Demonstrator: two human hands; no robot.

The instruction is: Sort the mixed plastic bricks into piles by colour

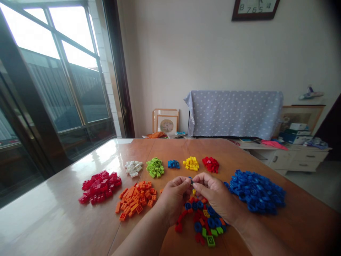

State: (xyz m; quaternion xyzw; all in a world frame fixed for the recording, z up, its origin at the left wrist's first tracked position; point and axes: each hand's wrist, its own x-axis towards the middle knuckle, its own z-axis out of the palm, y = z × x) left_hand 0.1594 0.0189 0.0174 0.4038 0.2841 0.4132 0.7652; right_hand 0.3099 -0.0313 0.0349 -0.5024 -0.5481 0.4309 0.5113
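Above a mixed heap of toy building bricks [211,223], my left hand [174,195] and my right hand [213,192] meet fingertip to fingertip. Both pinch a small dark blue brick [191,180], mostly covered by the thumbs and fingers. A bit of yellow brick [194,191] shows just below the fingertips; whether it is joined to the blue one I cannot tell. In the mixed heap lie round blue pieces, red curved pieces, and a few green, orange and yellow bricks.
On the wooden table [157,145] stand sorted piles: crimson [100,186], orange [137,198], white [133,168], lime green [155,167], small blue [173,164], yellow [191,163], red [211,164], and a large blue pile [257,192] at the right.
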